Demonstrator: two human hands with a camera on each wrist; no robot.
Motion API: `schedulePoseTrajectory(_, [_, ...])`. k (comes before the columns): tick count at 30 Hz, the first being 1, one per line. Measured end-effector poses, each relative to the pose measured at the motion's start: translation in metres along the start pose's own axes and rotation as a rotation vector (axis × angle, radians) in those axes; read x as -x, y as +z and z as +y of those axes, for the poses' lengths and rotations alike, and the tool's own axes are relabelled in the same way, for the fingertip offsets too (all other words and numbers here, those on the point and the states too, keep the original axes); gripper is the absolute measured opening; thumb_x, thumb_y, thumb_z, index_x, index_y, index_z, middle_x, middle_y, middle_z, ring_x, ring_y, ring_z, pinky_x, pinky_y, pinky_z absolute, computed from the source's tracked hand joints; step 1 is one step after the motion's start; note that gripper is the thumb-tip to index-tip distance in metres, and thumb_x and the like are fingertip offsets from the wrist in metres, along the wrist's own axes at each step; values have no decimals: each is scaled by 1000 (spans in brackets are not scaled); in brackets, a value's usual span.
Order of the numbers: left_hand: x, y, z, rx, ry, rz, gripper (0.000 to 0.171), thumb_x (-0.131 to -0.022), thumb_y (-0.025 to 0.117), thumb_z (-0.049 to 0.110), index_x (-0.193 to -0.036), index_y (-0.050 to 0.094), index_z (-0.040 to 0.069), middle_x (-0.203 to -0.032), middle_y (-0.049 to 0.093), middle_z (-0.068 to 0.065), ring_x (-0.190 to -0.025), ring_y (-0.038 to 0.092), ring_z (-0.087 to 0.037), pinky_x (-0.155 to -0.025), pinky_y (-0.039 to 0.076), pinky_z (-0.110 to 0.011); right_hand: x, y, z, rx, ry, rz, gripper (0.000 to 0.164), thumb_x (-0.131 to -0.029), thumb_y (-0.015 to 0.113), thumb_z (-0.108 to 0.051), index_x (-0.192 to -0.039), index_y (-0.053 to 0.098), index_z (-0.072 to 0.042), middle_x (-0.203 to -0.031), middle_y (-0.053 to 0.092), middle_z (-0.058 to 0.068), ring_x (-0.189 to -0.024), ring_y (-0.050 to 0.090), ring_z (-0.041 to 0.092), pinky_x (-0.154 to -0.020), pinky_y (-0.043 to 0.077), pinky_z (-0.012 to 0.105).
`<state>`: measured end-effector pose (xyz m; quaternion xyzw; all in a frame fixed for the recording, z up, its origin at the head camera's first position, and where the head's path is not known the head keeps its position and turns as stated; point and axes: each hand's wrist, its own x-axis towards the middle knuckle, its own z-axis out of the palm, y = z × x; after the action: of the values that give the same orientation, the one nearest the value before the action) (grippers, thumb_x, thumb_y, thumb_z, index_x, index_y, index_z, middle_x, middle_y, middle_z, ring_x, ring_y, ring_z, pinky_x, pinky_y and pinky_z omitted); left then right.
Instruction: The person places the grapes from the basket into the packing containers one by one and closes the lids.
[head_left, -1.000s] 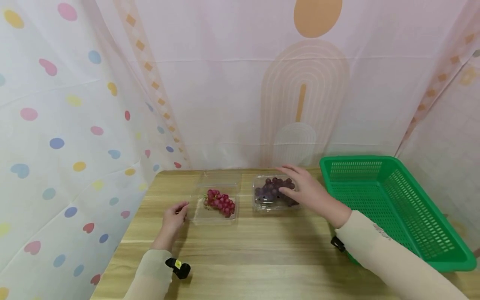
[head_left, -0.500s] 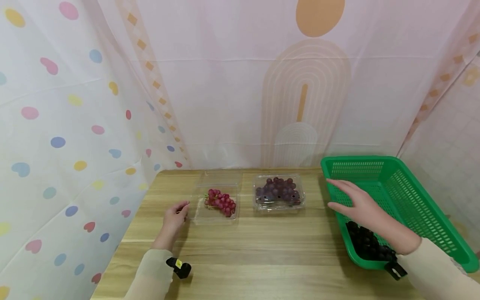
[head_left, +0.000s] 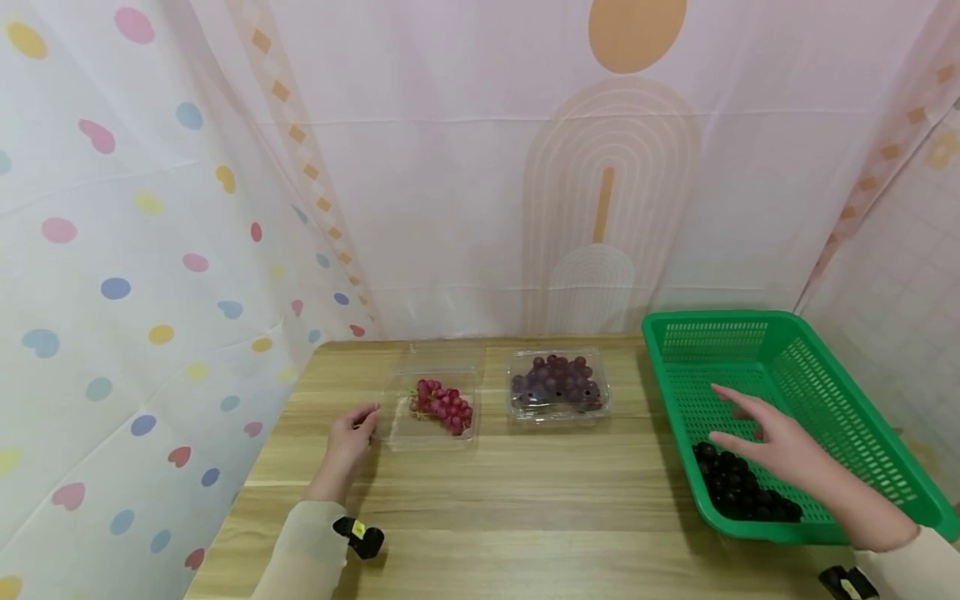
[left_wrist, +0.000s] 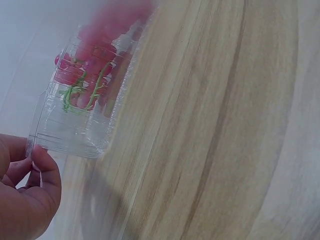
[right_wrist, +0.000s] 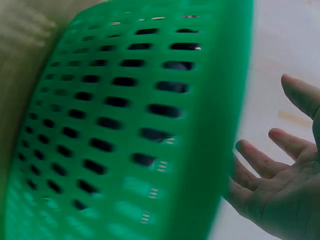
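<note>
At the left of the table, my left hand (head_left: 348,442) pinches the edge of a clear plastic clamshell box (left_wrist: 65,137). Its lid stands raised at the back, and a bunch of red grapes (head_left: 442,407) with green stems lies inside. To the right of it sits a lidded clear box (head_left: 558,412) holding dark purple grapes (head_left: 553,379). My right hand (head_left: 776,442) is over the green plastic basket (head_left: 862,400), fingers spread and holding nothing. Black grapes (head_left: 738,490) lie in the basket's near left corner, below that hand.
The wooden table (head_left: 525,517) runs up to a patterned curtain (head_left: 465,208) at the back. A dotted curtain (head_left: 150,292) hangs along the left side. The basket's raised walls stand at the table's right.
My right hand has moved right from the box of purple grapes to over the basket, uncovering that box and then the black grapes. My left hand has stayed on its box.
</note>
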<state>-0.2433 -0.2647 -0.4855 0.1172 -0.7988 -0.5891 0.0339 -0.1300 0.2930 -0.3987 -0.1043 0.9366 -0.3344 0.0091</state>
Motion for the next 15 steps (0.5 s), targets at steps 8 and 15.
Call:
schedulePoseTrajectory(8, [1,0,-1,17,-13,3,34,-96,50,4,-126,52,-13,-99,58,-11,-72,53,-4,-60,47,-15,5,7,14,-40,70,-65,72,-93,60,-30,-147,25,1,-140,36,33,-113,46,49,-76,50,52])
schedulePoseTrajectory(15, [1,1,-1,0,4,13,33,-96,51,5,-124,53,-13,-91,58,-7,-70,52,-5,-58,47,-15,10,13,24,-91,122,-167,73,-94,59,-30,-146,23,4,-140,31,37,-115,42,56,-75,51,54])
